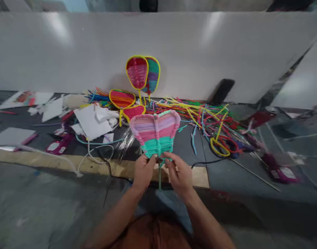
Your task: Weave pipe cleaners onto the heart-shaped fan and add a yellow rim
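A fan-shaped piece made of pipe cleaners (162,132) is held upright in front of me. Its bands run from lilac and pink at the top to teal at the bottom, with a pale pink rim and a central rib. My left hand (143,172) grips its lower left edge, thumb beside the rib. At the lower right, my right hand (181,175) pinches the teal base where the stem meets it. A thin green stem (160,177) hangs down between the hands. My fingertips partly cover the base, so the exact strands they pinch are hard to make out.
Finished yellow-rimmed fans (137,72) lean on the white board (96,52) behind. Loose pipe cleaners (184,108) are heaped right of centre. White papers (92,122) and a purple glue gun (60,144) with a cord lie left; another purple tool (280,172) lies right.
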Tool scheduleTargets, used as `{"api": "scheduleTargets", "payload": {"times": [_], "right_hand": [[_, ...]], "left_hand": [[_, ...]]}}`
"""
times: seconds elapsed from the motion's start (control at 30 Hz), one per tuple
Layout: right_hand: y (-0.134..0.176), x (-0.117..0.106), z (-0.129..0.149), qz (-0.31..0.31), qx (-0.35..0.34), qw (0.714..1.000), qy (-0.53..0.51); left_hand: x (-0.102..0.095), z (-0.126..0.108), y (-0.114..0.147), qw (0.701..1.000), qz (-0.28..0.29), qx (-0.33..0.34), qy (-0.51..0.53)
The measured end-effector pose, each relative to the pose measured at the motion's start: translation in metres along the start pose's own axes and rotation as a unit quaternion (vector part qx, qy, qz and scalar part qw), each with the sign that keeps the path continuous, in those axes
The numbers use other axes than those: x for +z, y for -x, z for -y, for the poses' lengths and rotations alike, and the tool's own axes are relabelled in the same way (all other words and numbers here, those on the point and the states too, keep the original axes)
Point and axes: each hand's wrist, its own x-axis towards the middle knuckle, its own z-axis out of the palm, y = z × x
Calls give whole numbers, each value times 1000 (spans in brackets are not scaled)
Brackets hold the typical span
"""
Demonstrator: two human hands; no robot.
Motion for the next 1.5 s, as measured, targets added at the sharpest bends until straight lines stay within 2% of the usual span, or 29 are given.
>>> {"api": "scheduleTargets", "payload": {"times": [0.07, 0.13, 0.3, 0.43, 0.67, 0.87, 1.17, 1.37, 1.5], "right_hand": [[-1, 0, 2, -9, 16, 999, -26], [-2, 1, 3, -15, -4, 999, -36], [4, 4, 0, -27, -159, 987, 10], [10, 6, -4, -1, -204, 977, 62], [10, 1, -10, 4, -153, 983, 98], [11, 1, -6, 54, -189, 977, 85], [4, -6, -8, -35, -103, 990, 87], [-1, -11, -9, -28, -86, 991, 101], [2, -12, -11, -5, -116, 989, 89]], "left_hand": [[2, -2, -1, 999, -6, -9, 35], [4, -4, -2, 997, -6, -21, 78], [5, -5, -3, 982, 3, -55, 179], [2, -7, -3, 978, -10, -93, 188], [-2, -16, -7, 968, -9, -127, 215], [-2, -13, -8, 980, -9, -93, 177], [-12, -17, -7, 980, 78, -106, 150], [-12, -17, -6, 969, 80, -118, 200], [-9, -19, -7, 960, 61, -146, 230]]}}
